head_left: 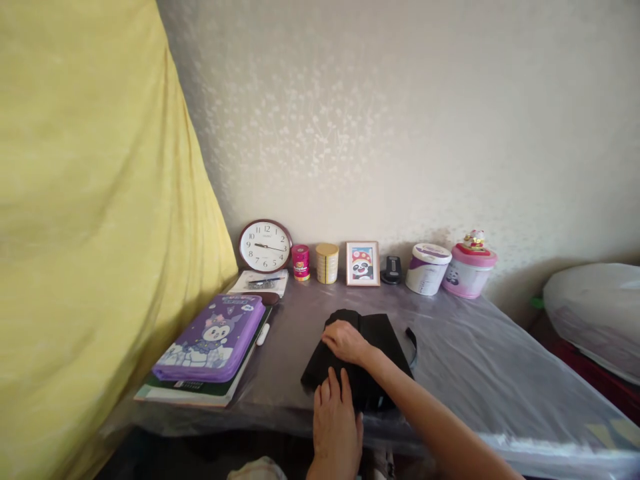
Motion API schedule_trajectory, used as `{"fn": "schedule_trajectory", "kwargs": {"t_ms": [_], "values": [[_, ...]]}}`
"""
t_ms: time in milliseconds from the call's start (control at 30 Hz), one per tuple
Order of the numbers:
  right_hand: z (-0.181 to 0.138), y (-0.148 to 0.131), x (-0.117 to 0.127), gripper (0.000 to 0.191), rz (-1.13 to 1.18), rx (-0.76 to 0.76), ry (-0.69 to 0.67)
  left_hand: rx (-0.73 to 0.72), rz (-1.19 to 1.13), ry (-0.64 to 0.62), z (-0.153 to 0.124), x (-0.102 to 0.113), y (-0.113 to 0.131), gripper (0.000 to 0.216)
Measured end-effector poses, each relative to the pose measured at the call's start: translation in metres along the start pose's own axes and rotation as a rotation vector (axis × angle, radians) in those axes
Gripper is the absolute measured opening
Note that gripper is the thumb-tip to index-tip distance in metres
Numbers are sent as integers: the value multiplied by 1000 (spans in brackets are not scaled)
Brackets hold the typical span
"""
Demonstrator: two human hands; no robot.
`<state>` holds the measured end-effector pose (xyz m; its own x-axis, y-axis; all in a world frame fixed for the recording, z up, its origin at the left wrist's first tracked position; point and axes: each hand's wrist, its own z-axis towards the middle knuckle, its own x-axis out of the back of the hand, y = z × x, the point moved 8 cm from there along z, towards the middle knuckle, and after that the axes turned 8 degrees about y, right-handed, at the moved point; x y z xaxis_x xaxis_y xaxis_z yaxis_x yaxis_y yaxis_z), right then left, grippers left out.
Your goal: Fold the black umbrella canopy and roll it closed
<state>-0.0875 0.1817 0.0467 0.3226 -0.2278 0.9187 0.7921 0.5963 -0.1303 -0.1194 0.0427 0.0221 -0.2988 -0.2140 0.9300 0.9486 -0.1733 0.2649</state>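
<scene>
A black bag [383,333] with a strap lies on the plastic-covered table [475,360], near its front edge. My left hand [336,417] rests flat on the bag's near end, fingers stretched out and together. My right hand [345,341] reaches across from the right and presses on the bag's far left part, its fingers curled down over the fabric. I cannot see whether those fingers pinch anything.
A purple cartoon case [213,338] lies on books at the left. Along the wall stand a clock [265,246], a red tin [301,262], a yellow tin [327,263], a panda picture [363,264], a white tub [427,268] and a pink tub [470,270]. A yellow curtain [90,233] hangs left.
</scene>
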Motion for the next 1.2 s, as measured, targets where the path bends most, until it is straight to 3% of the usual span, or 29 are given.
{"fn": "schedule_trajectory", "kwargs": {"t_ms": [100,233,300,400,500,733,867,1000,1200], "values": [[-4,-1,-2,17,8,20,-12,10,43,24,-1,-1,-1,62],[1,16,23,27,-26,-91,125,11,74,26,-1,-1,-1,62],[-2,11,32,27,-10,-70,148,7,72,30,0,1,-1,61],[-17,-6,28,22,44,27,88,5,65,46,0,4,-1,60],[-28,-6,17,22,74,30,41,-3,60,58,-1,4,-1,58],[-15,40,13,30,58,-190,129,-28,81,69,-3,4,-2,57],[-19,48,22,30,66,-254,173,-37,106,34,-2,4,-1,56],[-32,60,41,24,104,-284,187,-48,126,-7,-1,5,-1,57],[-74,125,81,27,117,-646,301,-112,93,-148,4,6,-7,63]]}}
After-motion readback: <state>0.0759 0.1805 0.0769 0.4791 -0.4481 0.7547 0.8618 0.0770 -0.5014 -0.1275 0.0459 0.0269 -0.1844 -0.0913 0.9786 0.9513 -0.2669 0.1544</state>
